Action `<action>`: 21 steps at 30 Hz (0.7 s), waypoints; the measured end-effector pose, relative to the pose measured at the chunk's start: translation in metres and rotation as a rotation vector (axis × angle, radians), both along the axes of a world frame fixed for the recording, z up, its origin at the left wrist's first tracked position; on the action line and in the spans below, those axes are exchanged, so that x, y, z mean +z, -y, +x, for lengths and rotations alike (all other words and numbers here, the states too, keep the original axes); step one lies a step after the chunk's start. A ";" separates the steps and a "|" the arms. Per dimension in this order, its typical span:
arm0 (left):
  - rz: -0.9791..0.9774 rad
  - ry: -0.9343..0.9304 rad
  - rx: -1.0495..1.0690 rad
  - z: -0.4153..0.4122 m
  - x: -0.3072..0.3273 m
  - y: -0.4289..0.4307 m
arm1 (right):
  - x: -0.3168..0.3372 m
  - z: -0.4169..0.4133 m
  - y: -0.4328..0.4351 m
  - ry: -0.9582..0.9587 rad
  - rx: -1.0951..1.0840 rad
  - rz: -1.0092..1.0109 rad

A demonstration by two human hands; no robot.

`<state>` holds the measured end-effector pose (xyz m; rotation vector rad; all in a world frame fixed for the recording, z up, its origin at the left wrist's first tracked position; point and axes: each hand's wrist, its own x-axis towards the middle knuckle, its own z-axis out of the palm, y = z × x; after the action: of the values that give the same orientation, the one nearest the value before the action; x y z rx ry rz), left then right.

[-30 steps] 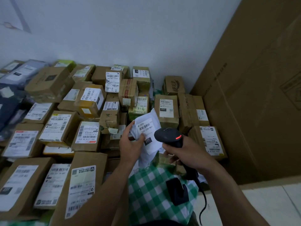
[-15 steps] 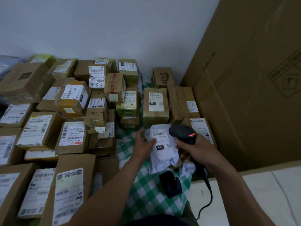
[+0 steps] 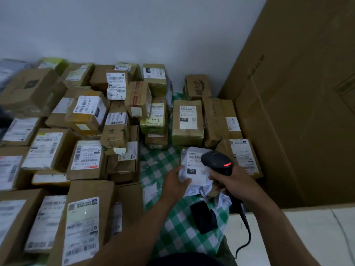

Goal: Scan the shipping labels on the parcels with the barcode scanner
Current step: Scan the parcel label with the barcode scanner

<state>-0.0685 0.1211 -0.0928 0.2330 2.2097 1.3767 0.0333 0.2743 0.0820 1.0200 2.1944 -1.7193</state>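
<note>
A soft white parcel bag (image 3: 194,175) with a shipping label lies low on the green checked cloth (image 3: 163,162). My left hand (image 3: 175,184) grips its left edge. My right hand (image 3: 233,182) grips a black barcode scanner (image 3: 217,163) with a red light lit; its head hangs just over the label's right side. The scanner's cable (image 3: 245,239) trails down past my right forearm. Several brown cardboard parcels with white labels crowd the left and the back, among them a taped box (image 3: 187,123) right behind the bag.
A very large cardboard carton (image 3: 299,104) fills the right side against the white wall. A labelled box (image 3: 243,158) lies just right of the scanner. A small black object (image 3: 203,216) sits on the cloth near me. White floor tiles (image 3: 311,237) show at lower right.
The white bag has come down from in front of me to the cloth, with my left hand still on it. The scanner has followed it down and to the right.
</note>
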 end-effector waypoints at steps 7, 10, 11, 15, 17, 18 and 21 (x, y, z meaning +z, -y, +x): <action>-0.149 -0.114 -0.014 -0.006 0.014 -0.014 | -0.008 -0.029 0.010 -0.042 0.023 -0.002; -0.132 -0.235 0.070 -0.033 0.039 -0.006 | -0.001 -0.041 0.007 -0.061 0.065 -0.005; -0.107 -0.260 0.110 -0.045 0.050 -0.002 | 0.003 -0.047 0.006 -0.079 0.079 -0.008; -0.040 -0.358 0.247 -0.108 0.110 0.009 | 0.023 -0.082 0.005 -0.145 0.132 -0.014; -0.053 -0.399 0.258 -0.141 0.137 0.010 | 0.030 -0.100 0.005 -0.169 0.146 -0.017; -0.070 -0.449 0.245 -0.157 0.148 0.009 | 0.033 -0.110 0.005 -0.178 0.147 -0.018; -0.221 -0.519 0.158 -0.198 0.168 0.008 | 0.038 -0.134 0.008 -0.203 0.151 -0.030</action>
<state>-0.2662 0.1132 0.0748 0.3758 2.8408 1.2359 -0.1004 0.2661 0.1200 0.6791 2.2892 -1.8511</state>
